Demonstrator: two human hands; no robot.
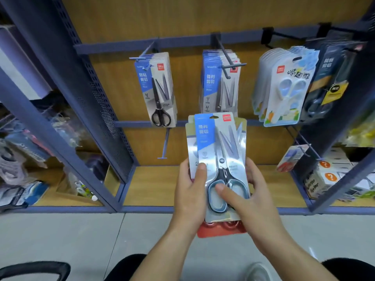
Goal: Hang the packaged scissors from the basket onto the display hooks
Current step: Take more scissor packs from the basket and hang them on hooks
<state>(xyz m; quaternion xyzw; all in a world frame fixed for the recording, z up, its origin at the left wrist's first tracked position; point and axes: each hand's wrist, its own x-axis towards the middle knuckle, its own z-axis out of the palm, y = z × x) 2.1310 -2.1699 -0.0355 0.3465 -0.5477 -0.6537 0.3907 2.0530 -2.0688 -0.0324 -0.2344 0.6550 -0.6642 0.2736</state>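
Blue-handled scissors in blue-and-silver card packaging (218, 159): front of small stack, gripped between left hand (189, 191) and right hand (251, 201), thumbs pressed on front.

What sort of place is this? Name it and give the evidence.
Most likely a stationery aisle in a shop. Packaged scissors hang in rows on display hooks fixed to a blue metal rack, and both hands hold more packaged scissors before it.

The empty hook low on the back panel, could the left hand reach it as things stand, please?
Probably not freely: the left hand is in a grip on the stack of scissor packs, shared with the right hand. The empty hook itself stands unobstructed, up and left of the packs.
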